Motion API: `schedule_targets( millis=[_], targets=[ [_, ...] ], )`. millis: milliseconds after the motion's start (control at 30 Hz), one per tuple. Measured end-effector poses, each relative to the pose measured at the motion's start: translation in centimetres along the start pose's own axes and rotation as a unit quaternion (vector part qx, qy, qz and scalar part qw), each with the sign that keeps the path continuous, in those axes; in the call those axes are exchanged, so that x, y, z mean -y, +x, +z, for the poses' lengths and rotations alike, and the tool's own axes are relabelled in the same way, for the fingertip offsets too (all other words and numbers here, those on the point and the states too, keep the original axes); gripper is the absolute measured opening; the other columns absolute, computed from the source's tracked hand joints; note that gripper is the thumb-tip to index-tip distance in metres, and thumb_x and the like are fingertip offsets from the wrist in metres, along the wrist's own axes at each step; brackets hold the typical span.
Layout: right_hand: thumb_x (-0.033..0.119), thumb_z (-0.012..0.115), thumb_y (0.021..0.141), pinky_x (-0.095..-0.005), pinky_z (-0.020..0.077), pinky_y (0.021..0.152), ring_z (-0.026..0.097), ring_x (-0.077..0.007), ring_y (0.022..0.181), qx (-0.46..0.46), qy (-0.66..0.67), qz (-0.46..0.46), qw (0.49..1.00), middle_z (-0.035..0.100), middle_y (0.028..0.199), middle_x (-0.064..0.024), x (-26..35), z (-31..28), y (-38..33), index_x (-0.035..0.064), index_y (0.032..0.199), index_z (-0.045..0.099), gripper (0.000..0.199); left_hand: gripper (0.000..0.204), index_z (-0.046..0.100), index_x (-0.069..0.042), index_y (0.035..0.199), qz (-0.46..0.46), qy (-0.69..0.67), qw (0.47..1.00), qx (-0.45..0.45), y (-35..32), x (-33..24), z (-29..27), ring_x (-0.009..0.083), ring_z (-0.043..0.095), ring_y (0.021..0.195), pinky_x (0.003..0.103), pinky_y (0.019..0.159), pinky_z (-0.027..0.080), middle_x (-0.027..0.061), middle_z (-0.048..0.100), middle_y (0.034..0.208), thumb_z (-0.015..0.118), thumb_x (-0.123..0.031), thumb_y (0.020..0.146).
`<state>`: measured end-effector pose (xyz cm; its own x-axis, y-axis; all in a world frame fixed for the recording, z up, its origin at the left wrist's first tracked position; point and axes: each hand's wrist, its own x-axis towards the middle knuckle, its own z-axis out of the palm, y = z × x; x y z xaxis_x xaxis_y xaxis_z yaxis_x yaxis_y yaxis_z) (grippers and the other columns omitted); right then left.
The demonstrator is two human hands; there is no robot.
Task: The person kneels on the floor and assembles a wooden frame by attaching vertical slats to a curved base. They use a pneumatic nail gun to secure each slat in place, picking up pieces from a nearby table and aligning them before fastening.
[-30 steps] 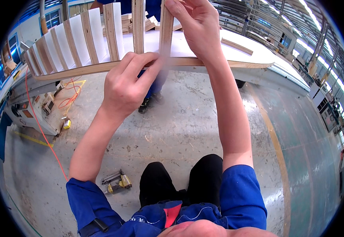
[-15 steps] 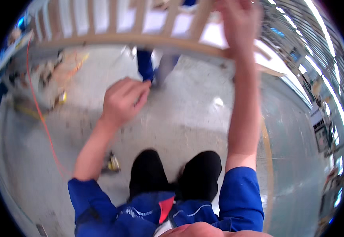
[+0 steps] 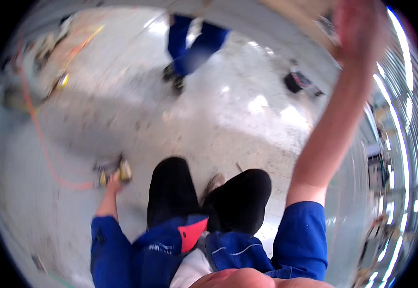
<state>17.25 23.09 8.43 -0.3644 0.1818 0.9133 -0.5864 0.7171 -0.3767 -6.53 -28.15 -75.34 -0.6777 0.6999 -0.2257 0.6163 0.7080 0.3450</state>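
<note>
Down at the floor on the left, my left hand [image 3: 115, 183] is closed around the handle of a yellow and black nail gun [image 3: 125, 171]. An orange air hose [image 3: 41, 136] runs to the tool's rear end. My right arm is stretched far up to the right, and my right hand [image 3: 362, 31] is at the wooden edge [image 3: 310, 21] of the workpiece overhead. Motion blur smears its fingers, so whether it grips or only rests there does not show.
A co-worker's blue-trousered legs [image 3: 185, 45] stand beyond the bench. A black bucket-like thing [image 3: 294, 82] is on the floor at the far right. Another yellow item [image 3: 63, 80] lies at the far left. My own knees [image 3: 173, 187] are bent below me.
My left hand has dropped from mid-air to the nail gun on the floor and closed on it. My view has tilted down; the slatted wooden frame has mostly left the picture. My right hand stays high.
</note>
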Motion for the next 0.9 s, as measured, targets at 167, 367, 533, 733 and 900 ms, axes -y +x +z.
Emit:
schedule_targets(
  millis=[167, 367, 533, 733, 900],
  targets=[
    [0.018, 0.058, 0.105, -0.0365, 0.0556, 0.086, 0.067, -0.0205, 0.095, 0.024, 0.062, -0.013, 0.998, 0.066, 0.105, -0.0092, 3.7, 3.7, -1.6, 0.0005, 0.116, 0.064, 0.021, 0.098, 0.033, -0.012, 0.156, -0.116, 0.073, 0.991, -0.007, 0.9, -5.9, -2.5, 0.0341, 0.040, 0.144, 0.048, 0.119, 0.033, 0.0153, 0.045, 0.146, 0.079, -0.008, 0.071],
    [0.015, 0.061, 0.105, -0.0353, 0.0557, 0.085, 0.066, -0.0191, 0.097, -0.017, 0.045, -0.015, 0.999, 0.065, 0.105, -0.0090, 3.8, 2.2, -0.5, 0.0018, 0.115, 0.061, 0.017, 0.093, 0.039, -0.010, 0.149, -0.120, 0.150, 0.981, 0.024, 3.3, -5.8, -2.6, 0.0296, 0.036, 0.147, 0.049, 0.123, 0.027, 0.0128, 0.046, 0.148, 0.086, -0.013, 0.069],
    [0.014, 0.059, 0.106, -0.0337, 0.0544, 0.083, 0.065, -0.0169, 0.095, -0.032, 0.035, 0.003, 0.999, 0.067, 0.103, -0.0091, 3.0, 2.3, -1.2, 0.0019, 0.115, 0.062, 0.016, 0.080, 0.040, -0.008, 0.143, -0.106, 0.119, 0.981, 0.109, 2.7, -8.3, -2.7, 0.0344, 0.054, 0.132, 0.049, 0.114, 0.040, 0.0155, 0.057, 0.137, 0.081, -0.009, 0.074],
    [0.015, 0.061, 0.105, -0.0324, 0.0559, 0.085, 0.069, -0.0178, 0.095, -0.033, 0.040, 0.030, 0.998, 0.070, 0.103, -0.0086, 4.4, 2.2, -1.4, -0.0007, 0.117, 0.063, 0.019, 0.078, 0.038, -0.003, 0.143, 0.011, -0.024, 0.994, 0.110, -5.0, -12.9, -0.9, 0.0425, 0.069, 0.104, 0.055, 0.087, 0.054, 0.0226, 0.071, 0.104, 0.077, -0.007, 0.076],
    [0.015, 0.062, 0.105, -0.0317, 0.0568, 0.085, 0.069, -0.0171, 0.095, -0.041, 0.031, 0.024, 0.998, 0.069, 0.105, -0.0073, 4.2, 2.7, -1.2, 0.0006, 0.116, 0.063, 0.018, 0.064, 0.051, -0.012, 0.134, 0.100, -0.052, 0.988, 0.103, -4.8, -16.6, -3.3, 0.0426, 0.070, 0.102, 0.053, 0.089, 0.055, 0.0222, 0.072, 0.105, 0.078, -0.022, 0.078]
  ],
)
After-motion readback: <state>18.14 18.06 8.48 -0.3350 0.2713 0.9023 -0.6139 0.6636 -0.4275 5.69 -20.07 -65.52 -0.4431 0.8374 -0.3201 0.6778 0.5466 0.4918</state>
